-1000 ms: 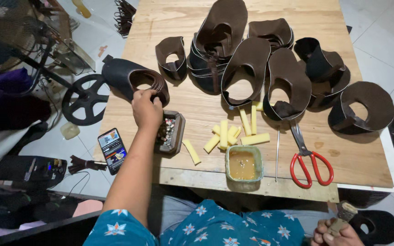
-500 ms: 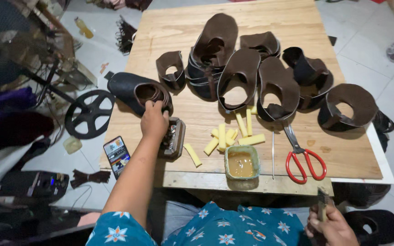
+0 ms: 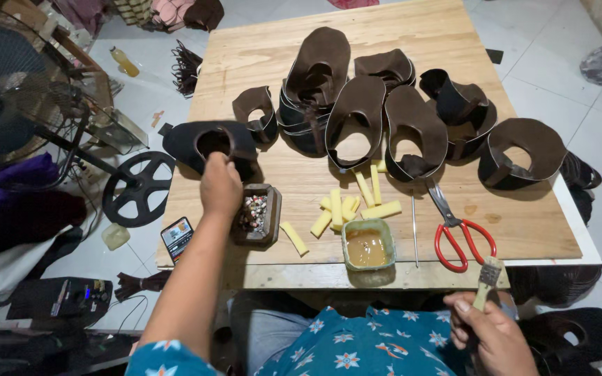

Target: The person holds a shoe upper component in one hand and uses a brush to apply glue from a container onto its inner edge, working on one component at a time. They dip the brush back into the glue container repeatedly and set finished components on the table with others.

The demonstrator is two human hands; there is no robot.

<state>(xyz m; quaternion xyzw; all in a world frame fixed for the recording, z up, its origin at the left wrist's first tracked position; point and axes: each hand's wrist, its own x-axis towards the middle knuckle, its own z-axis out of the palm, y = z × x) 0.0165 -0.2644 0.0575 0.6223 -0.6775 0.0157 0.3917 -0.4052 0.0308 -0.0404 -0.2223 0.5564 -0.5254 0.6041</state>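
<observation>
Right hand [image 3: 492,334] low by the lap, fist closed round a small brush [image 3: 488,278]. Left hand [image 3: 220,186] reaches past the bead tray [image 3: 256,214] to the table's [image 3: 524,223] left edge, fingers pinching the rim of a dark upper [image 3: 210,143] — looks soft, light, floppy; best held by that stitched opening edge. More uppers [image 3: 357,111] stacked beyond.

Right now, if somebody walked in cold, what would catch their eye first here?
Probably the cluster of dark brown leather shoe uppers crowding the far half of the wooden table. Next, the red-handled scissors near the right front edge, beside pale yellow sticks and a small tub of brownish glue. The left hand reaches to a dark upper; the right hand holds a small brush.
</observation>
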